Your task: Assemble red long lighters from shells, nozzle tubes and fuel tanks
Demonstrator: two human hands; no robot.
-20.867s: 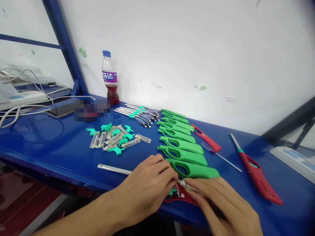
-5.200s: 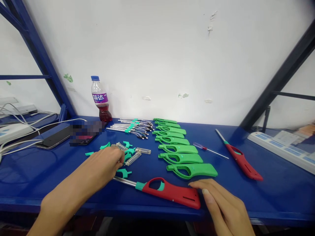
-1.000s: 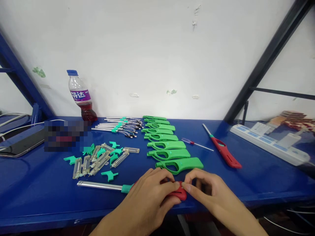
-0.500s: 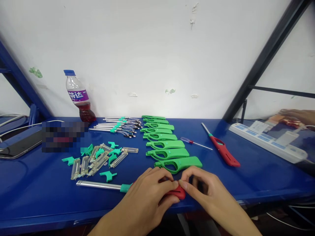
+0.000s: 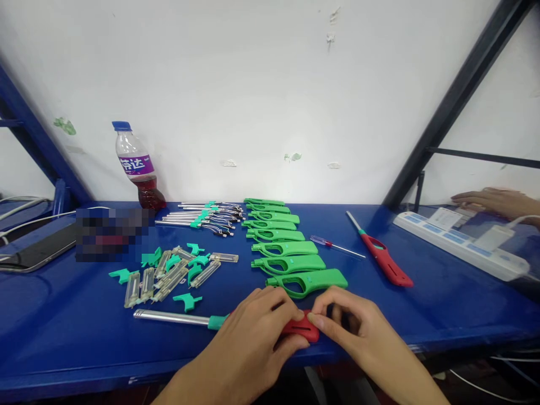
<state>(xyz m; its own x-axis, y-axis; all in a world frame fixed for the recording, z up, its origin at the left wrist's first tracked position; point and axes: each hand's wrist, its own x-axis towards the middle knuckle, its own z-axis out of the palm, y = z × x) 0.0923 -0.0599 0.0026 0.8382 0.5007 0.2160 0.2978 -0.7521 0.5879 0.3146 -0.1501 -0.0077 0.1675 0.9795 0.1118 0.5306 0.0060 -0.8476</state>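
Observation:
My left hand [image 5: 253, 332] is closed around the red handle of a long-necked lighter [image 5: 306, 328], which lies level near the front edge, its metal tube and green collar pointing left. Most of the handle is hidden under the fingers; its red butt with a dark slot shows. At that butt, my right hand [image 5: 354, 323] is closed, thumb and forefinger pressed against the upper corner; anything small between them is hidden. Just beyond both hands lies the nearest of several green lighter casings [image 5: 324, 279]. A loose green trigger piece [image 5: 188, 301] rests beyond the tube.
Clear fuel tanks [image 5: 171, 281] and green triggers lie at left, with wired metal tubes [image 5: 185, 215] behind. A screwdriver [image 5: 337, 246] and another red lighter [image 5: 386, 259] are at right. A power strip [image 5: 455, 242], another person's hand [image 5: 489, 199], a bottle [image 5: 141, 169] and a phone [image 5: 37, 247] are also here.
My hands keep nearly the same hold on the red lighter, with only slight finger shifts. The other person's hand at far right has moved left. The view has shifted slightly.

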